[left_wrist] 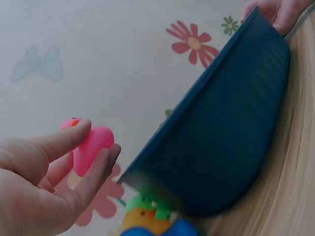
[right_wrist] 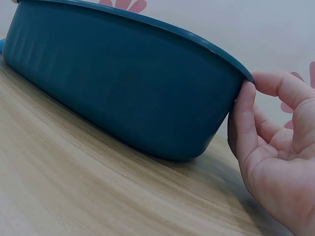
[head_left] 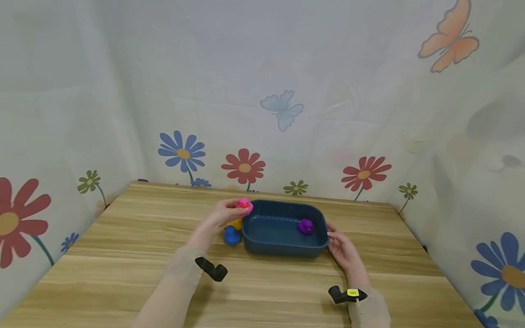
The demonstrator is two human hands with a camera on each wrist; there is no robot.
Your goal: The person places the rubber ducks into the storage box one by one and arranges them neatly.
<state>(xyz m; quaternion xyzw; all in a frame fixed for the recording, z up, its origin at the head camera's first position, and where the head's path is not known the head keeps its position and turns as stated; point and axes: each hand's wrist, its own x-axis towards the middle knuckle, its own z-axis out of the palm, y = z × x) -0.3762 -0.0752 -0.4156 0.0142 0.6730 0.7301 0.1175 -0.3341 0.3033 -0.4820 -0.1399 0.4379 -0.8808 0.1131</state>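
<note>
My left hand (head_left: 223,212) pinches a pink rubber duck (head_left: 244,206) between thumb and fingers, raised beside the left rim of a dark blue plastic basin (head_left: 283,250). Inside the basin, toward its right end, sits a purple rubber duck (head_left: 306,227). My right hand (head_left: 342,248) holds the basin's right end, thumb and fingertips at the rim, as the right wrist view shows. Below my left hand, a blue duck (head_left: 232,235) and a partly hidden yellow duck (head_left: 235,223) stand against the basin's left side. A green duck (left_wrist: 140,201) shows behind them in the left wrist view.
The basin rests on a wood-grain table (head_left: 143,237). A pale cloth (head_left: 213,114) printed with flowers and butterflies hangs behind the table and along both sides. Each wrist carries a small black camera mount (head_left: 212,269).
</note>
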